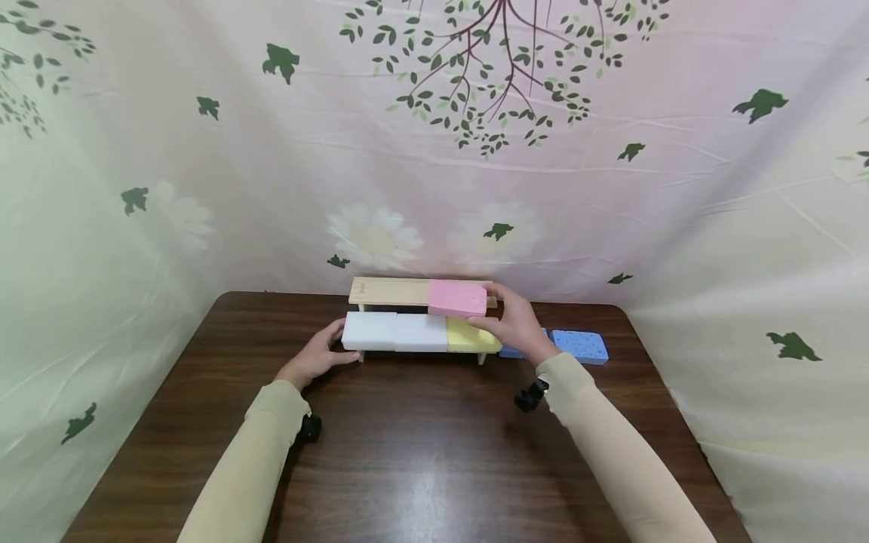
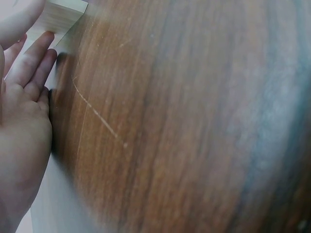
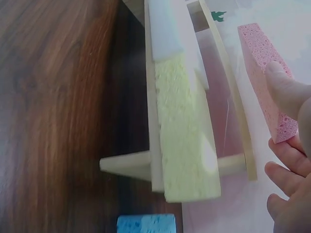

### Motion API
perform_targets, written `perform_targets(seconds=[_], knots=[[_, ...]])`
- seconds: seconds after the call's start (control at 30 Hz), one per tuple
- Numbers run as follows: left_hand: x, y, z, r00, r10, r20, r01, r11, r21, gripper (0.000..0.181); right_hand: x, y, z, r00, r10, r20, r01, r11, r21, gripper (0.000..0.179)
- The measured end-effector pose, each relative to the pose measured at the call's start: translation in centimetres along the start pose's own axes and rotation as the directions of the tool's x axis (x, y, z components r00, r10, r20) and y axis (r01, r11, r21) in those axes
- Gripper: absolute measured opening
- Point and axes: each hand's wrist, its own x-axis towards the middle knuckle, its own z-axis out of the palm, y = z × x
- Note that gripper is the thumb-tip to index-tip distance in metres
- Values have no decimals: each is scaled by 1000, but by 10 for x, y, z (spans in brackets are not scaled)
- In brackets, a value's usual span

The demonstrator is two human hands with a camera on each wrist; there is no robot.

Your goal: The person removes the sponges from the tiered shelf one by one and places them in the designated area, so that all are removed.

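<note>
My right hand pinches a pink sponge between thumb and fingers. In the right wrist view, that pink sponge is off to the side of the rack's back board, with its pores visible. The wooden two-step rack stands at the far side of the table. Along its front step lie two white blocks and a yellow sponge in a row. My left hand holds the rack's left end, thumb in front and fingers behind. Its fingers meet the pale wood in the left wrist view.
Two blue sponges lie on the table right of the rack, one partly hidden behind my right hand. A dark wooden table spreads out in front. Patterned cloth hangs right behind the rack and along both sides.
</note>
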Motion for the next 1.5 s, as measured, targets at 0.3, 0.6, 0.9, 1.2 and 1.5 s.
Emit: perform_targets(seconds=[0.3,0.6,0.9,1.2,1.5], knots=[[-1,5,-3,1000,15,-7,-16,1000,-12,91,-13,12,-17,999,27,-37,-28,999,-40,76],[2,1,-3,1000,31,-1,-31,1000,-3,90,-35,20,-28,996,90,-13,-90,996,-21,80],[0,-2,-2,1000,24,1,-24,1000,-6,91,-53,33,-32,996,93,-12,-93,995,-32,80],[-2,0,-1,1000,15,3,-15,1000,2,91,-71,45,-38,996,94,7,-94,994,-61,83],[-2,-2,-2,1000,25,2,-25,1000,-1,92,-85,51,-40,994,111,15,-109,991,-82,82]])
